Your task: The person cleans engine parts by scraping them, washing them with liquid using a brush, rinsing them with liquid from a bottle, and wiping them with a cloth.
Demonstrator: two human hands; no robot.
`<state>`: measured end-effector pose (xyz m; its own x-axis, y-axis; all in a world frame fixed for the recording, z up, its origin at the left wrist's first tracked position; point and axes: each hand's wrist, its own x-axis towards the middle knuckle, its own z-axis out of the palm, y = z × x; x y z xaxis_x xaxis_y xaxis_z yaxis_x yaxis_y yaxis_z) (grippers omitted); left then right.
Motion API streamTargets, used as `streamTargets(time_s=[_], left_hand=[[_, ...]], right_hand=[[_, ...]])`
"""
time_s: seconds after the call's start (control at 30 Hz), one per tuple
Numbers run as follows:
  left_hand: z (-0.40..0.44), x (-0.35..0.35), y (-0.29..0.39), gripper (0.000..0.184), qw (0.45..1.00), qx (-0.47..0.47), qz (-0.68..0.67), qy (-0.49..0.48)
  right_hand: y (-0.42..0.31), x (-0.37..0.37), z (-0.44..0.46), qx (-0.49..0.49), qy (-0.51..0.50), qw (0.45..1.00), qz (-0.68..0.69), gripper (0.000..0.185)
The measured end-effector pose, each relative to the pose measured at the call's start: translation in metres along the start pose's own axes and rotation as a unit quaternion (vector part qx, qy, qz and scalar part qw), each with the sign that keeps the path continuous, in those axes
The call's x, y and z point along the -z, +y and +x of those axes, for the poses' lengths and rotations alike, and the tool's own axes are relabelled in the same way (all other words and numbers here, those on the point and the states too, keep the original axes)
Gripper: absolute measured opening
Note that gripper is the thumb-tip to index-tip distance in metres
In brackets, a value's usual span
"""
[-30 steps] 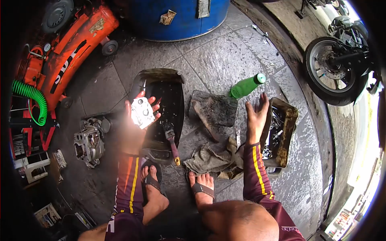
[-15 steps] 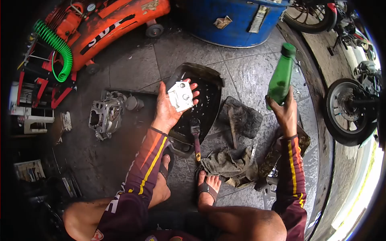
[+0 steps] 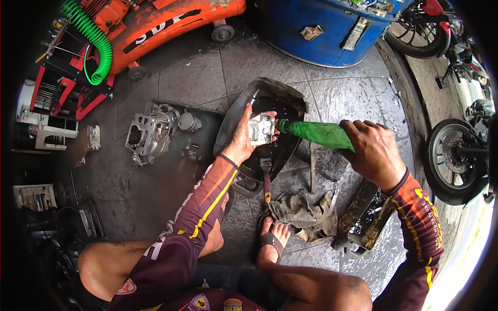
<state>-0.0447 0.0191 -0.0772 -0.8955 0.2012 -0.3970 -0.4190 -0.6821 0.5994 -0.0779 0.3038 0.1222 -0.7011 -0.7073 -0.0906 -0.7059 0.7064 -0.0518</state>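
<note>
A silvery metal part (image 3: 261,129) rests in my left hand (image 3: 241,136), over the black tray (image 3: 228,122). My right hand (image 3: 374,150) grips the base of a green bottle (image 3: 321,133). The bottle lies nearly horizontal, its capped or open neck, I cannot tell which, right beside the metal part. Below the part, a brush (image 3: 266,181) leans on the tray's near edge. A crumpled grey rag (image 3: 306,212) lies on the floor near my foot.
An engine casing (image 3: 150,136) and a piston (image 3: 189,122) sit at the left. Behind them stands an orange compressor (image 3: 171,28); a blue drum (image 3: 316,44) is at the back. A second tray (image 3: 381,223) holds small parts at the right, near a motorcycle wheel (image 3: 454,160).
My right hand took hold of the green bottle, lifted it, then tipped it sideways toward the metal part. My left hand has turned the part and moved right in view.
</note>
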Motion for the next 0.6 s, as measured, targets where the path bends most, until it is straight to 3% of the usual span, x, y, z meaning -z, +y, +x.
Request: streamTargets(time_s=[0.33, 0.6], left_hand=[[-0.009, -0.011, 0.013, 0.076, 0.998, -0.043, 0.050, -0.015], [-0.012, -0.010, 0.020, 0.072, 0.994, -0.053, 0.095, -0.019]], right_hand=[[-0.011, 0.012, 0.000, 0.039, -0.010, 0.999, 0.014, 0.041], [0.004, 0.014, -0.007, -0.013, 0.016, 1.000, 0.002, 0.036]])
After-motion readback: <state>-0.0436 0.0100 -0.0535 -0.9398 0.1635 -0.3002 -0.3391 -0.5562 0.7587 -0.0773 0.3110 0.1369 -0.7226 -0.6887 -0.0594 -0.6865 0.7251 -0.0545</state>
